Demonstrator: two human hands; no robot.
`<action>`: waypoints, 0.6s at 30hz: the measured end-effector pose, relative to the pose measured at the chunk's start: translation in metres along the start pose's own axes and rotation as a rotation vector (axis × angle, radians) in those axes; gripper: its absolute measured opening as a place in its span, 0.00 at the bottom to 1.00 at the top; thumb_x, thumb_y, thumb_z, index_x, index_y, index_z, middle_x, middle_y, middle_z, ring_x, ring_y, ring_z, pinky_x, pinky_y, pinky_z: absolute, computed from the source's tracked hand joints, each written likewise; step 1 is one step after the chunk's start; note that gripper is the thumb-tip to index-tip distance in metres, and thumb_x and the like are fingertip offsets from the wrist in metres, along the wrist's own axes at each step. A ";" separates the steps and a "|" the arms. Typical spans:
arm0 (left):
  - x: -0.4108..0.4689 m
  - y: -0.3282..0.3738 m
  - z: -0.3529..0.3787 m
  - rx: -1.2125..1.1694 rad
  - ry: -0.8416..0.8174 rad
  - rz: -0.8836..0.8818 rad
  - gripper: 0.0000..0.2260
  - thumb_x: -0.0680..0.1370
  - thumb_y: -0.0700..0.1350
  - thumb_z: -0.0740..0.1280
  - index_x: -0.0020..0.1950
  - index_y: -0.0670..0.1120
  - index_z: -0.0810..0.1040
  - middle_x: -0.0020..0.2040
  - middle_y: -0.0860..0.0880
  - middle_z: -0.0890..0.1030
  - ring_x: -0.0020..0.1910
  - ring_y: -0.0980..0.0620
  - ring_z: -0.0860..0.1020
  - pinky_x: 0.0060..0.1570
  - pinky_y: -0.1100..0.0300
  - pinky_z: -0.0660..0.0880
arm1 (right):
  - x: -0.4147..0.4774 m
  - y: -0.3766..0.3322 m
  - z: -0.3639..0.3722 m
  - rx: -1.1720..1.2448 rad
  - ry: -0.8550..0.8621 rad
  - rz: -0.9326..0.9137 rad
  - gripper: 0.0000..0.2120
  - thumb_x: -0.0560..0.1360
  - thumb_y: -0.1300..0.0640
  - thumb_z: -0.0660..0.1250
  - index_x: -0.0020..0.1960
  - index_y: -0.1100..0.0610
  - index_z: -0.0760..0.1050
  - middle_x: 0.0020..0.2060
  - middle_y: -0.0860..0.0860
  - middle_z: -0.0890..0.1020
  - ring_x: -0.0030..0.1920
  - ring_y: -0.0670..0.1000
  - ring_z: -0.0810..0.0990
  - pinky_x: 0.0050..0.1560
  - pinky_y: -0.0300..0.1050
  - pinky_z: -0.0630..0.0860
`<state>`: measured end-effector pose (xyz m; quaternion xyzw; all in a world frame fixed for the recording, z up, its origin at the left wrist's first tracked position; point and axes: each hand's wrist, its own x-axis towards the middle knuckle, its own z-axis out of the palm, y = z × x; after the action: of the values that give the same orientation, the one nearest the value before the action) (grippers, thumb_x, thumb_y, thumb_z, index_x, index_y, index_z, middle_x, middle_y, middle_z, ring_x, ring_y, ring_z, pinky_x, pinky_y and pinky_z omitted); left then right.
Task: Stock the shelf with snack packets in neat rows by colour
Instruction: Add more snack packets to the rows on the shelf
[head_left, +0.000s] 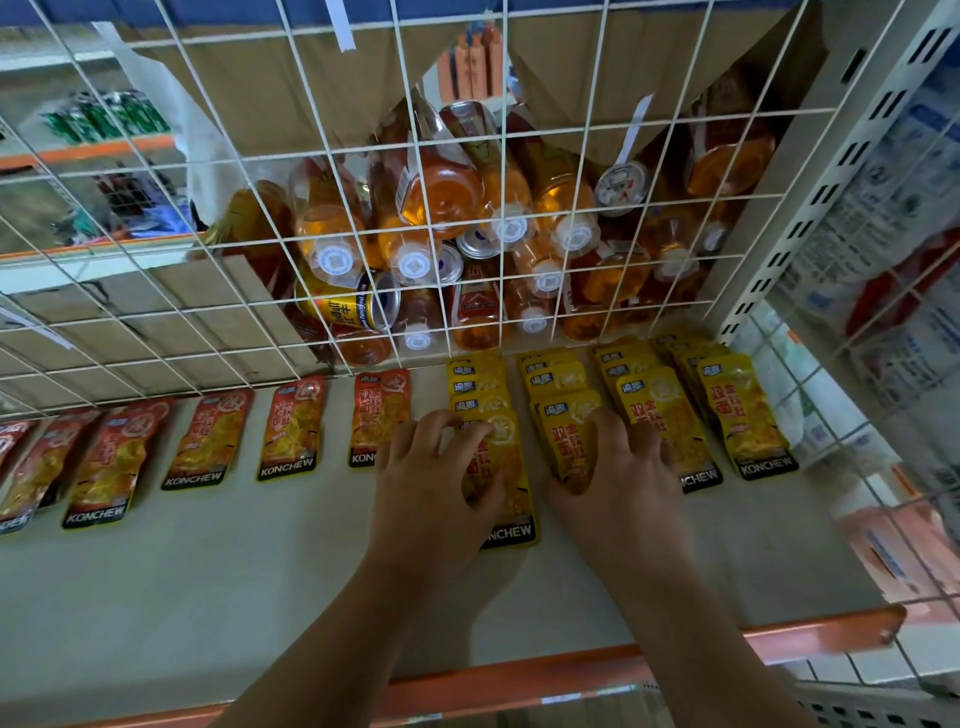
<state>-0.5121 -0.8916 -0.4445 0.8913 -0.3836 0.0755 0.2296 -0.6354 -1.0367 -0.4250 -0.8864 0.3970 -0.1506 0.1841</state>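
Red row: we've got the red packets (288, 426) laid flat side by side along the back edge of the shelf (260, 571). They run from its left end toward the middle, gaps fairly even, and the leftmost ones tilt a little.
Yellow rows: from the middle to the right end, four overlapped columns of yellow packets (748, 410) run from the back edge toward the front.
Colour split: red left, yellow right, no mixing that we can see, so by our reckoning the sorting is largely done.
Left to do: we judge the two inner yellow columns need squaring up, as the first one juts further toward the orange front edge (519, 675) than its neighbours.
Left hand: our left hand (431, 467) is down on the first yellow column, fingers and thumb curled onto the front yellow packet (511, 467).
Right hand: our right hand (623, 467) sits on the next column, fingers hooked over the second-column packet (566, 436), thumb at its lower edge.
Spare stock: no loose packets waiting anywhere in view.
Wire mesh: the wire mesh (332, 150) stands along the shelf's back edge.
Cardboard box: behind the mesh, the cardboard box (571, 78) gapes open, heaped with orange drink bottles (441, 192) lying every which way, and a yellow can (343, 309) low on its left side.
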 end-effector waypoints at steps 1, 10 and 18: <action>0.000 0.000 0.000 0.002 0.001 0.000 0.21 0.76 0.61 0.64 0.65 0.54 0.81 0.62 0.52 0.77 0.61 0.46 0.73 0.60 0.45 0.73 | 0.000 0.000 0.001 -0.004 0.011 -0.004 0.37 0.64 0.41 0.78 0.67 0.51 0.68 0.55 0.57 0.75 0.56 0.63 0.75 0.55 0.57 0.76; -0.001 0.000 0.001 0.011 0.010 0.012 0.21 0.76 0.61 0.65 0.65 0.53 0.81 0.62 0.51 0.77 0.60 0.46 0.74 0.60 0.45 0.73 | 0.003 -0.002 0.002 0.074 0.055 0.012 0.35 0.65 0.46 0.79 0.66 0.51 0.68 0.55 0.57 0.75 0.55 0.64 0.75 0.54 0.59 0.76; -0.001 -0.001 0.001 0.008 -0.009 -0.001 0.21 0.77 0.61 0.65 0.66 0.54 0.80 0.63 0.52 0.76 0.62 0.46 0.73 0.61 0.45 0.73 | 0.009 -0.006 0.001 0.058 0.037 0.023 0.36 0.66 0.45 0.79 0.69 0.53 0.69 0.58 0.58 0.74 0.58 0.64 0.74 0.56 0.58 0.75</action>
<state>-0.5122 -0.8911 -0.4460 0.8927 -0.3841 0.0728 0.2243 -0.6254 -1.0399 -0.4220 -0.8732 0.4059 -0.1765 0.2039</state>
